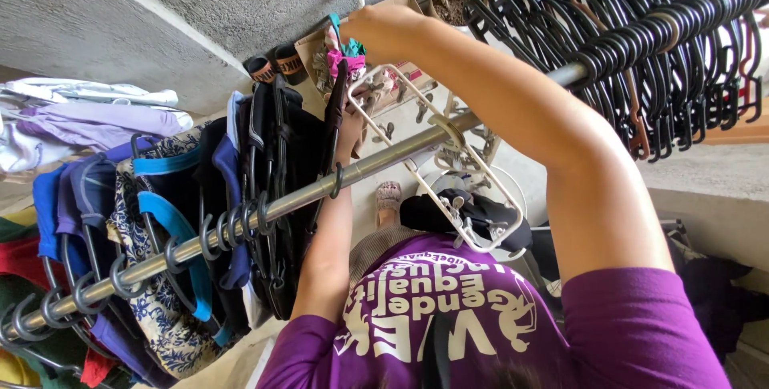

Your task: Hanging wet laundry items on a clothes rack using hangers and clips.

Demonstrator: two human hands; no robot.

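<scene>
Pink cloth [344,59], soft and light, best pinched at its edge, sits bunched beyond the rail [384,161], right hand [376,24] pinching it, left hand [348,128] fingers' state untellable.

The person wears a purple short-sleeved T-shirt [448,317] — the fabric is a deep, even violet with a soft knit look. Across its front runs large white lettering together with white figure-like graphics, seen upside down from the head camera. The right sleeve [641,325] ends above the elbow in a plain hemmed edge; the left sleeve [300,353] is short too. Both forearms are bare — no watch, band or glove shows on either one.
</scene>
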